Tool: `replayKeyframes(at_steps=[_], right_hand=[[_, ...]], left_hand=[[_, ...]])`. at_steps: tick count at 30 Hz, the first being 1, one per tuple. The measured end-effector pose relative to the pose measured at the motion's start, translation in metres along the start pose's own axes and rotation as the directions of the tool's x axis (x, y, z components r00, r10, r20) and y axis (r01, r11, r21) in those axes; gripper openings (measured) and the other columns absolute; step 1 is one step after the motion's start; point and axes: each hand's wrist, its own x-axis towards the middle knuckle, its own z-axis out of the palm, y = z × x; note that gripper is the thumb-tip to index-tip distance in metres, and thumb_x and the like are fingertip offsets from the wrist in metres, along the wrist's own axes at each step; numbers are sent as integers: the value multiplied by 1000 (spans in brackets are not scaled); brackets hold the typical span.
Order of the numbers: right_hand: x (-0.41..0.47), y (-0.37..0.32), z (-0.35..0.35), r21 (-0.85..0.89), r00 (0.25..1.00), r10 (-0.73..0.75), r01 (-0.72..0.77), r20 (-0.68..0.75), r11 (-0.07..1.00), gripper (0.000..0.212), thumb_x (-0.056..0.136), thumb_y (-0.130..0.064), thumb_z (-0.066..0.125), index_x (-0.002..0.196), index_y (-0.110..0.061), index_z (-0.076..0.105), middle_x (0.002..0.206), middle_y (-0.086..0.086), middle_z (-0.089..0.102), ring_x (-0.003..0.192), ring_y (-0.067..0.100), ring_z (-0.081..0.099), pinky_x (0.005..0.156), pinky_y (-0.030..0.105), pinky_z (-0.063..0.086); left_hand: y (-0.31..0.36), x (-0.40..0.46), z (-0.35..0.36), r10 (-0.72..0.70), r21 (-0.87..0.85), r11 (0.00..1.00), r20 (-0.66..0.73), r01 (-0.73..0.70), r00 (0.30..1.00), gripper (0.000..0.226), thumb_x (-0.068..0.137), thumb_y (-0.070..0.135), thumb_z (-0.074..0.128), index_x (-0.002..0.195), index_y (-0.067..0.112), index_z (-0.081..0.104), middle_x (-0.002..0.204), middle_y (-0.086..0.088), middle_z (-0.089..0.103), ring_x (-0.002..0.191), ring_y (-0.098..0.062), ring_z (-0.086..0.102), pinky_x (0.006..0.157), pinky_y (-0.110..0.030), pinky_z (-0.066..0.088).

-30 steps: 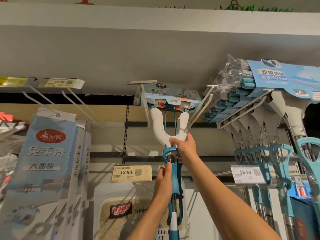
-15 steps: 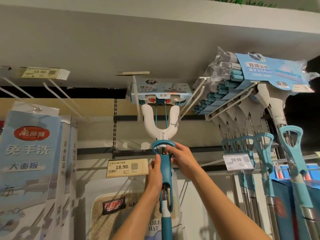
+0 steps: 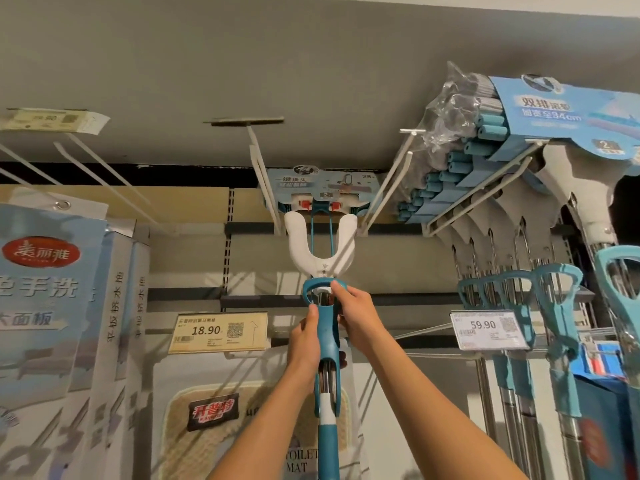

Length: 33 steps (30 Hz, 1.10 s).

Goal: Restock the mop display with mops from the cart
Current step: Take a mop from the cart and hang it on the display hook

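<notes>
One mop (image 3: 320, 244) stands upright at frame centre, head up between two white hook arms. Left hand (image 3: 304, 344) and right hand (image 3: 356, 320) both grip its teal handle. About five mops (image 3: 540, 292) crowd the right; bare hooks (image 3: 100, 174) upper left.

Dim, warm store light from behind the camera, hooks (image 3: 386, 188) casting thin crossed shadows on the back panel (image 3: 194, 251), dark gap at right edge, wide-angle bending at edges, soft overall focus, shelf underside (image 3: 311, 71) flat grey, no glare.
</notes>
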Motion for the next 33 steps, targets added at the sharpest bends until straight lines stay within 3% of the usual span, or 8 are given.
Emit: replayKeyframes(at_steps=[11,15,19,21,23,25,30,33], right_hand=[[38,24,-9,-32,999,29,-30,-30,999,38,101,-28,59,110,8,67,93,18,64,82,23,58,70,31,46],[41,33,-12,-45,1000,24,-24,-12,999,30,101,-28,58,106,-2,73,106,27,69,87,23,59,76,34,47],[43,38,-15,-18,1000,30,-30,9,999,27,100,-28,59,103,-6,75,89,12,68,76,13,60,67,25,46],[42,42,-16,-13,999,37,-37,7,999,26,99,-29,60,102,-8,75,82,3,67,67,8,57,59,20,43],[41,45,-17,-11,999,47,-47,18,999,27,100,-31,60,104,-9,75,88,3,72,75,11,62,63,21,47],[40,47,-17,-12,997,69,-68,39,998,27,101,-33,57,109,-14,74,100,5,74,87,14,66,71,24,49],[33,59,-21,-34,989,146,-145,32,989,31,105,-35,47,114,-18,70,102,4,73,79,14,62,63,22,49],[30,68,-25,13,979,206,-206,6,979,33,106,-35,46,114,-12,68,99,7,72,79,14,63,66,22,51]], left_hand=[[-18,33,2,-119,-55,991,32,121,992,59,95,67,47,106,14,68,69,-16,74,64,-33,74,60,-41,60],[-28,37,0,-103,-39,994,24,104,994,57,96,67,45,109,16,67,80,-18,74,67,-31,75,58,-37,59],[-33,38,-2,-75,-7,997,21,75,997,59,97,66,42,111,14,66,89,-19,69,67,-26,70,62,-36,57],[-36,35,-5,-67,18,998,29,67,997,54,100,62,42,110,16,68,87,-16,70,67,-25,71,68,-41,60],[-41,34,-8,-61,51,997,29,60,998,47,102,57,42,112,19,67,88,-13,73,75,-26,73,77,-44,60],[-48,33,-11,-61,106,993,24,59,998,43,105,53,38,118,21,64,99,-11,73,89,-26,72,84,-43,59],[-59,32,-19,-49,288,957,25,40,999,33,108,46,35,121,28,59,116,0,68,103,-17,64,96,-42,52],[-65,33,-21,5,377,926,-33,8,999,24,107,37,40,112,28,62,108,-4,71,100,-23,68,93,-50,56]])
